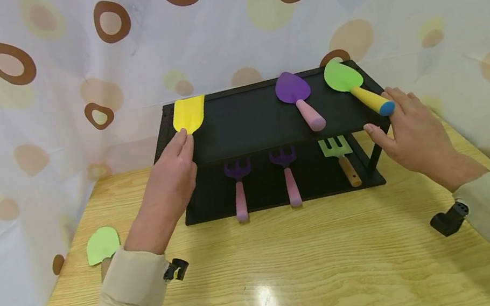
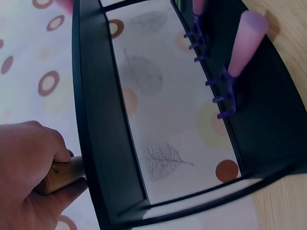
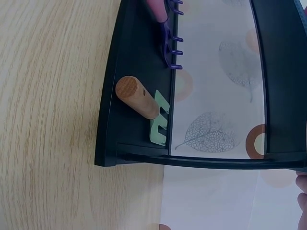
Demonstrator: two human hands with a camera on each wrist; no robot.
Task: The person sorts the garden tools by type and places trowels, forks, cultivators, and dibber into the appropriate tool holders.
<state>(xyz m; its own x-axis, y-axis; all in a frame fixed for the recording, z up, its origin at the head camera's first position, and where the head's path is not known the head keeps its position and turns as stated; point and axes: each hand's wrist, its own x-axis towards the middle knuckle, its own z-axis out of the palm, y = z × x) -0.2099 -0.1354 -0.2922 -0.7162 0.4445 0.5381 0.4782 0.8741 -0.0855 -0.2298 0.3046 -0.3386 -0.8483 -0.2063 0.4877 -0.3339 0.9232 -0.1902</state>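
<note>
My left hand (image 1: 170, 181) grips the wooden handle (image 2: 64, 173) of a yellow hand shovel (image 1: 189, 112), whose blade lies over the left end of a black two-tier rack's upper shelf (image 1: 245, 125). My right hand (image 1: 419, 138) rests at the rack's front right corner, fingers fairly straight and thumb apart. Close to those fingers is the yellow, blue-ended handle of a green trowel (image 1: 341, 76). A purple trowel (image 1: 291, 88) with a pink handle lies left of it. Only fingertips (image 3: 301, 184) of the right hand show in the right wrist view.
On the lower shelf lie two purple hand forks (image 1: 240, 197) (image 1: 293, 188) with pink handles and a green fork (image 1: 348, 170) with a wooden handle. Another green trowel (image 1: 102, 245) lies on the wooden table (image 1: 323, 259), partly behind the left sleeve. A patterned curtain (image 1: 223, 31) hangs behind.
</note>
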